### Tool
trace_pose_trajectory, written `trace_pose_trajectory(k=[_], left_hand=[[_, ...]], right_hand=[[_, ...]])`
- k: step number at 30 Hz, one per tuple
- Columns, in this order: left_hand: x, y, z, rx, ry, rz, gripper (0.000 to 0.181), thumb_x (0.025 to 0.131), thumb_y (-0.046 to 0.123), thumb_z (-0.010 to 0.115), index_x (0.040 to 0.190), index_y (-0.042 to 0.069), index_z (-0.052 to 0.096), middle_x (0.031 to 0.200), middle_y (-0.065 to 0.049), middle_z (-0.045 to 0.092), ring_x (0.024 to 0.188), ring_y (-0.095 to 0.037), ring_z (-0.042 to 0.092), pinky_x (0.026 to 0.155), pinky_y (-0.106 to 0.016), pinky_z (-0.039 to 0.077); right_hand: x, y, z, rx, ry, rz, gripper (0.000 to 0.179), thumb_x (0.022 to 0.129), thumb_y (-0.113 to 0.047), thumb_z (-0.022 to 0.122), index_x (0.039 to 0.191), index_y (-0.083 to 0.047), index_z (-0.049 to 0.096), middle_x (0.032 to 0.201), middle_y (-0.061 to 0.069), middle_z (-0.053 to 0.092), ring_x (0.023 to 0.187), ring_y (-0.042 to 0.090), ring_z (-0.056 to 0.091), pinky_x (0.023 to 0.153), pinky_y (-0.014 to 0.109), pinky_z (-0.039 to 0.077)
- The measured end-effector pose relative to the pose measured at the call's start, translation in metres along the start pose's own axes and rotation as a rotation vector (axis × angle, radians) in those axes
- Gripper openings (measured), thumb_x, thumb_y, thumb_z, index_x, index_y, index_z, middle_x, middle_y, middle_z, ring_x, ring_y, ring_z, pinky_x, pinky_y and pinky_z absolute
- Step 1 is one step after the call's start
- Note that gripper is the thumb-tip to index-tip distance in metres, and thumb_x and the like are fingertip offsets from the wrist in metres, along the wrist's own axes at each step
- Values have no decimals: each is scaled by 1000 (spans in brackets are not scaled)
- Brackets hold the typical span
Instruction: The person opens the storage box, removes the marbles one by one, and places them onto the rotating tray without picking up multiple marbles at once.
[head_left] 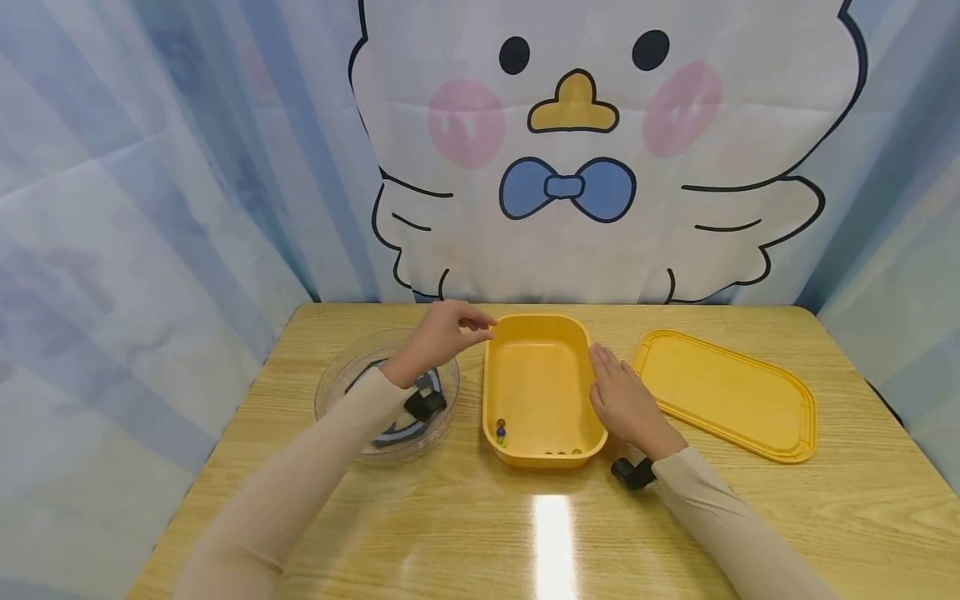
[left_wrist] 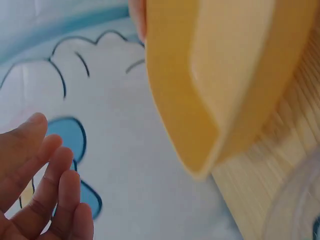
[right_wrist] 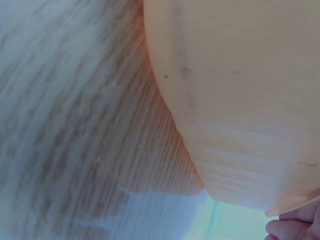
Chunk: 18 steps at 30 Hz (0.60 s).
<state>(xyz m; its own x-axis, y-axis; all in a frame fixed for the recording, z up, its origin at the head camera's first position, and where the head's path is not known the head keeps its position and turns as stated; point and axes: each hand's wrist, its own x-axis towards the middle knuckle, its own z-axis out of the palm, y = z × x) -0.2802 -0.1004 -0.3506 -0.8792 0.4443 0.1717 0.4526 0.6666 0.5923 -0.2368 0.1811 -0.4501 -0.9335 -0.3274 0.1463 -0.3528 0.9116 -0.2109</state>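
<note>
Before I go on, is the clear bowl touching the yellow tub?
Apart. The head view shows a strip of wooden tabletop between the clear bowl and the near part of the yellow tub.

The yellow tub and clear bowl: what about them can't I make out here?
Head view: small balls along the near wall of the yellow tub, mostly hidden by that wall.
Head view: dark contents of the clear bowl, partly covered by the left sleeve.
Left wrist: the bowl, cut off at right.
</note>
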Motion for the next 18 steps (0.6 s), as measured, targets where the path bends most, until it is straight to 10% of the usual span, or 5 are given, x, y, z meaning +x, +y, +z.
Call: trace_pose_trajectory(k=[18], left_hand=[[37, 56, 69, 187, -475, 362, 22, 85, 22, 68, 103, 11, 74, 99, 1, 73, 85, -8, 64, 77, -14, 48]], right_hand=[[-1, 2, 0, 13, -15, 4, 55, 98, -13, 39, 144, 11, 23, 151, 27, 25, 140, 40, 25, 112, 56, 24]])
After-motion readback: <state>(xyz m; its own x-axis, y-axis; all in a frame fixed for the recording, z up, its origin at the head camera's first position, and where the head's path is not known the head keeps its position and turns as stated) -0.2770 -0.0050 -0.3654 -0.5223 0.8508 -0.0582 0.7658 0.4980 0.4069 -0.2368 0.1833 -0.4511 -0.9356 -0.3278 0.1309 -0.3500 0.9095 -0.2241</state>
